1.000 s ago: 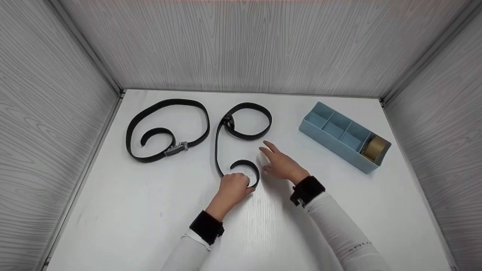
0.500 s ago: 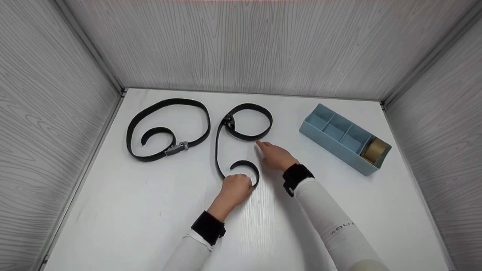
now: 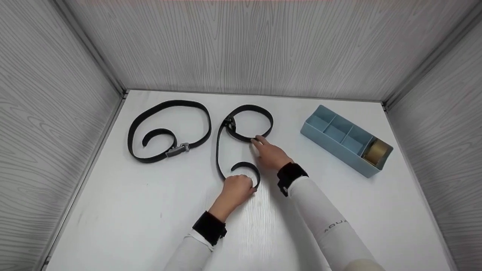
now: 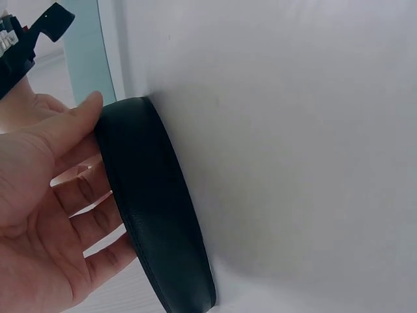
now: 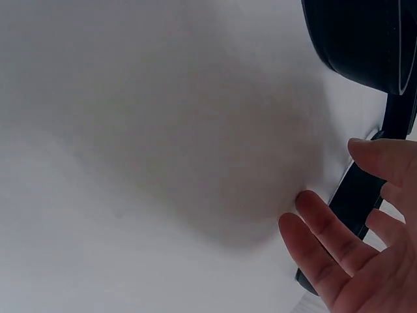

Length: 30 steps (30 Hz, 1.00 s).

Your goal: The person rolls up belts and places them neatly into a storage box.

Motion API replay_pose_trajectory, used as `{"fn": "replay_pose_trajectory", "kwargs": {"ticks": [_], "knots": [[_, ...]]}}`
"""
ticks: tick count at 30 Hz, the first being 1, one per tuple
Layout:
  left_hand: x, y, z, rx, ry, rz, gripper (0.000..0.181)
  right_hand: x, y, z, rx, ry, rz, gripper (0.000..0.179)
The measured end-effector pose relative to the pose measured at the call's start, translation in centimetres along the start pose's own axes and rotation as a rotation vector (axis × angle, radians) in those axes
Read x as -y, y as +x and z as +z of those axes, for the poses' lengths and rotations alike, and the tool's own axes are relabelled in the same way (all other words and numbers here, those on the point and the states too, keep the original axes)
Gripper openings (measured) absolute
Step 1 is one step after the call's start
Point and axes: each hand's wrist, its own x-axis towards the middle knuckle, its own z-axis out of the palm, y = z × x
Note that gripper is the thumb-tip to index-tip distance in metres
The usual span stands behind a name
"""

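Pinching the middle belt [image 4: 156, 195] at 6 o'clock, the left hand [image 3: 236, 187] should anchor firmly; the right hand [image 3: 272, 156], fingers outstretched, best steadies the loop [image 3: 249, 107] lightly at 5 o'clock.

A white tabletop [image 3: 124, 210], on it a silver-buckled black belt [image 3: 182, 103] at left, a dark-buckled black belt [image 3: 249, 107] in the middle, a blue four-compartment box [image 3: 335, 149] at right

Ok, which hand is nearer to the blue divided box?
Right. The right hand is left of the blue divided box, at the upper loop of the middle belt. The left hand is farther left and lower in view, at that belt's lower curl.
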Motion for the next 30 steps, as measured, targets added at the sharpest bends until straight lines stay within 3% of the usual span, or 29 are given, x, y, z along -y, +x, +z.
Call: {"fn": "replay_pose_trajectory", "kwargs": {"ticks": [5,10,17,23,30], "knots": [[0.1,-0.1,-0.1,-0.009,-0.01,0.007,0.022,-0.9,-0.4,-0.3,-0.037,-0.007,-0.007,0.06],[1.3,-1.0,-0.3,-0.01,-0.039,-0.009,0.022,-3.2,-2.3,-0.6,-0.055,0.027,0.019,0.052],[4.6,-2.4,-1.5,0.022,-0.123,-0.086,0.019,-7.2,-6.1,-0.8,-0.121,0.101,-0.009,0.028],[7.2,-3.4,-2.8,0.091,-0.207,-0.135,0.01,-9.8,-8.4,-1.0,-0.187,0.167,-0.028,0.017],[7.8,-3.6,-3.0,0.137,-0.25,-0.245,0.023,-9.7,-9.5,-1.4,-0.201,0.224,0.028,0.025]]}}
